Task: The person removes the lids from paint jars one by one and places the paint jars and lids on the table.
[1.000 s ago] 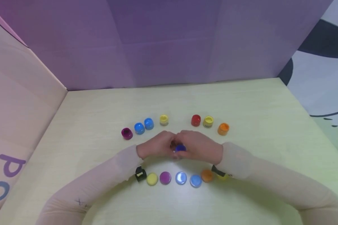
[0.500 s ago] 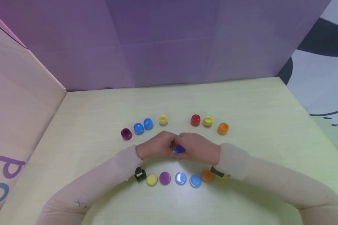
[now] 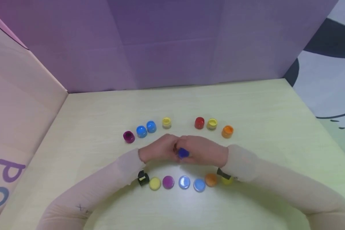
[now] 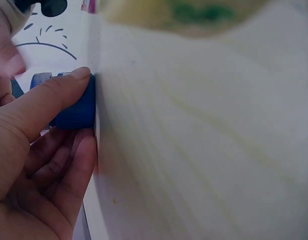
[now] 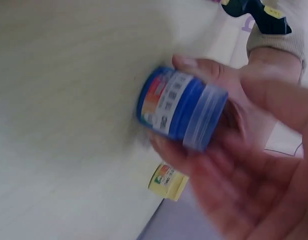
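Observation:
My left hand (image 3: 161,149) pinches a small blue paint jar (image 5: 169,102) between thumb and fingers, close over the table. The jar lies tilted sideways, with a label on its side and a ribbed lid (image 5: 206,119) facing my right hand (image 5: 244,172). Around that lid my right fingers lie loosely bent and blurred, with a gap between thumb and lid. In the left wrist view the right fingertips (image 4: 12,65) stand a little off the lid end. From the head view only a dark blue patch of the jar shows between both hands.
Uncapped paint jars stand in an arc behind the hands: purple (image 3: 129,137), two blue (image 3: 146,129), yellow (image 3: 166,122), red (image 3: 199,123), another yellow (image 3: 211,124) and orange (image 3: 227,131). Several lids (image 3: 168,182) lie in a row in front. A purple panel (image 3: 172,48) bounds the back.
My right hand has turned and shifted slightly at the jar's lid end, and the blue patch between the hands has changed shape. The left hand stays almost still; the other jars have not moved.

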Motion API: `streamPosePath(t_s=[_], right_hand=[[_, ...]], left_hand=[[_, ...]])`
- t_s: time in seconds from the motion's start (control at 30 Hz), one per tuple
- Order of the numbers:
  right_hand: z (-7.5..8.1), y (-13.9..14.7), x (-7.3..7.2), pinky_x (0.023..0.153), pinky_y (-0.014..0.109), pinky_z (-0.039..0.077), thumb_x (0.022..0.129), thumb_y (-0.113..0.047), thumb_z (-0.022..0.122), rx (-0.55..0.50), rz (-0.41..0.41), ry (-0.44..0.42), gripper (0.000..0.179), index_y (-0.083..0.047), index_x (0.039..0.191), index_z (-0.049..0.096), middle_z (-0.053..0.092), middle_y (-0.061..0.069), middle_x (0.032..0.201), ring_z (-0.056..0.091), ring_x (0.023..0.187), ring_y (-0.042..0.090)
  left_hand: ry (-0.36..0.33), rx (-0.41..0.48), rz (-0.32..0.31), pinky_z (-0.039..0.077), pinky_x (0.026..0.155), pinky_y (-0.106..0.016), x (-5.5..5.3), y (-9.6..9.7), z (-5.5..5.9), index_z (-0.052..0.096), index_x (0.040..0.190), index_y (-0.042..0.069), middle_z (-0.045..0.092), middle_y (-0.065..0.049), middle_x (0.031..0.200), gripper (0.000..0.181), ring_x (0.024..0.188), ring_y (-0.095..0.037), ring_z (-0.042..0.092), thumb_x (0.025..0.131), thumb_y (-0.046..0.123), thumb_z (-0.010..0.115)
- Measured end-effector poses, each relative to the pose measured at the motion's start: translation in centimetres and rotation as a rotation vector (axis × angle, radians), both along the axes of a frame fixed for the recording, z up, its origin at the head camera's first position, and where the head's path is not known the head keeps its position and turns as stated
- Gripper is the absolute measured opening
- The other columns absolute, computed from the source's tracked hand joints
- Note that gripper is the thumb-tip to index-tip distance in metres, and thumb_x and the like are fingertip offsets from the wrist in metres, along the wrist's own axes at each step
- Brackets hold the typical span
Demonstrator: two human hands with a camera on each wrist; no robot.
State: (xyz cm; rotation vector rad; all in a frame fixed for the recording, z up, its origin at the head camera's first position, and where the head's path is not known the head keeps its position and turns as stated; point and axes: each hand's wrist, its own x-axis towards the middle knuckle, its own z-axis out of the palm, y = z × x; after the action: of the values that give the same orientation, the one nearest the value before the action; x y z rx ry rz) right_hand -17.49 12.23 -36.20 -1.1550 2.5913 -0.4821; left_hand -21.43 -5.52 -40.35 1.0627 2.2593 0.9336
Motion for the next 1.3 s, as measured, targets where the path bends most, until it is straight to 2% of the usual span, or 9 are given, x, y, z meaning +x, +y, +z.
streamPosePath(t_s=[0.13,0.23,0.43,0.63,0.83,1.0,1.3], right_hand=[[0.0,-0.4,0.2,0.072,0.023,0.047,0.084,-0.031,0.071,0.004,-0.175,-0.053,0.034,-0.013,0.111,0.062,0.061,-0.005,0.088,0.053,0.077,0.009],[0.1,-0.6,0.4,0.072,0.024,0.047,0.084,-0.030,0.071,0.026,-0.224,-0.092,0.034,-0.012,0.112,0.062,0.061,-0.005,0.086,0.053,0.076,0.009],[0.1,-0.7,0.4,0.073,0.024,0.047,0.083,-0.024,0.073,0.044,-0.212,-0.087,0.032,-0.013,0.111,0.063,0.060,-0.005,0.085,0.053,0.076,0.009],[0.6,-0.5,0.1,0.076,0.025,0.047,0.081,-0.013,0.074,-0.019,-0.153,-0.122,0.024,-0.014,0.103,0.066,0.061,-0.005,0.086,0.054,0.079,0.010],[1.0,0.1,0.0,0.077,0.025,0.047,0.080,-0.012,0.075,-0.072,-0.117,-0.129,0.025,-0.013,0.103,0.067,0.062,-0.007,0.087,0.053,0.080,0.010],[0.8,1.0,0.1,0.074,0.025,0.046,0.080,-0.012,0.074,-0.060,-0.139,-0.122,0.026,-0.013,0.105,0.067,0.061,-0.008,0.086,0.053,0.078,0.010],[0.8,4.2,1.0,0.082,0.031,0.050,0.081,-0.013,0.074,0.084,-0.287,-0.199,0.033,-0.011,0.112,0.064,0.062,-0.003,0.098,0.056,0.087,0.012]], left_hand=[[0.040,-0.029,-0.002,0.049,0.074,-0.020,0.0,0.0,0.1,0.066,0.110,0.013,0.065,0.008,0.088,0.035,0.079,-0.008,0.057,0.078,0.018,0.077],[0.056,-0.044,-0.006,0.049,0.074,-0.020,0.0,0.0,0.1,0.065,0.113,0.012,0.065,0.008,0.089,0.038,0.079,-0.008,0.056,0.078,0.019,0.077],[0.023,-0.038,-0.004,0.049,0.076,-0.020,0.0,0.1,0.1,0.066,0.115,0.013,0.066,0.010,0.091,0.039,0.080,-0.007,0.058,0.077,0.016,0.078],[-0.002,-0.010,-0.002,0.049,0.078,-0.021,0.0,0.0,0.1,0.067,0.111,0.013,0.068,0.009,0.091,0.036,0.080,-0.006,0.059,0.076,0.015,0.079],[-0.013,-0.010,0.000,0.049,0.076,-0.021,-0.1,0.0,0.0,0.066,0.109,0.012,0.067,0.008,0.089,0.037,0.078,-0.007,0.058,0.074,0.012,0.080],[-0.024,-0.031,0.001,0.050,0.075,-0.021,-0.1,0.2,0.0,0.067,0.109,0.012,0.066,0.009,0.088,0.038,0.080,-0.008,0.058,0.074,0.013,0.080],[-0.064,-0.090,0.042,0.050,0.076,-0.022,-0.1,0.2,-0.1,0.068,0.103,0.019,0.064,0.012,0.087,0.030,0.082,-0.010,0.058,0.076,0.017,0.079]])
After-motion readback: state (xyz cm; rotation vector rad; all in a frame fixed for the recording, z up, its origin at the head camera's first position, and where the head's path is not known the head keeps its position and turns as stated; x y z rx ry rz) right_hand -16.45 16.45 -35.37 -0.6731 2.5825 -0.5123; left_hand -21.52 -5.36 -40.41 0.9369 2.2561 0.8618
